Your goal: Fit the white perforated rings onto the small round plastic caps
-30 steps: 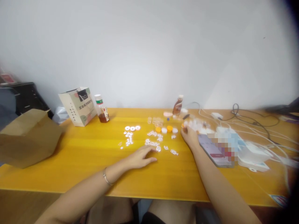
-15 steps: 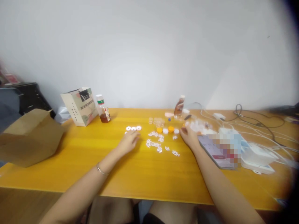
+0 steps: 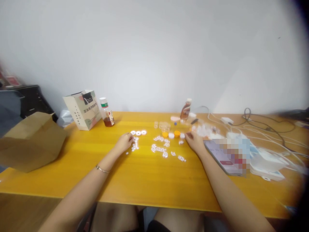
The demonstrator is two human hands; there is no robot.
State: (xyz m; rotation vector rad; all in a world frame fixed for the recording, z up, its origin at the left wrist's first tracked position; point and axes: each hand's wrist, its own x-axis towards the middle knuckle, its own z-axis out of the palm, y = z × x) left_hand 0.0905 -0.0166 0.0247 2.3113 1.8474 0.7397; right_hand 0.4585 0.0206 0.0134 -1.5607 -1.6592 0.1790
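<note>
My left hand (image 3: 125, 142) is at the left of a cluster of small white discs (image 3: 135, 145), its fingertips brought together at the cluster's upper edge. Whatever sits between them is too small to make out. Just beyond lie three larger white rings (image 3: 138, 133) in a row. On the right, my right hand (image 3: 194, 141) rests with bent fingers close by the end white cap (image 3: 182, 135) of a row that also has orange caps (image 3: 177, 133). Its fingertips are partly hidden. Between the hands lie several white cut-out pieces (image 3: 160, 149).
Small clear cups (image 3: 165, 126) stand behind the caps. Two bottles, one with a green band (image 3: 106, 112) and one brown (image 3: 185, 110), stand farther back. A paper bag (image 3: 84, 111) and a brown bag (image 3: 31, 141) are at left; a phone (image 3: 224, 158) and cables (image 3: 270, 129) at right.
My left hand has moved left and slightly back toward me, uncovering the small white discs. My right hand stays by the caps with hardly any movement.
</note>
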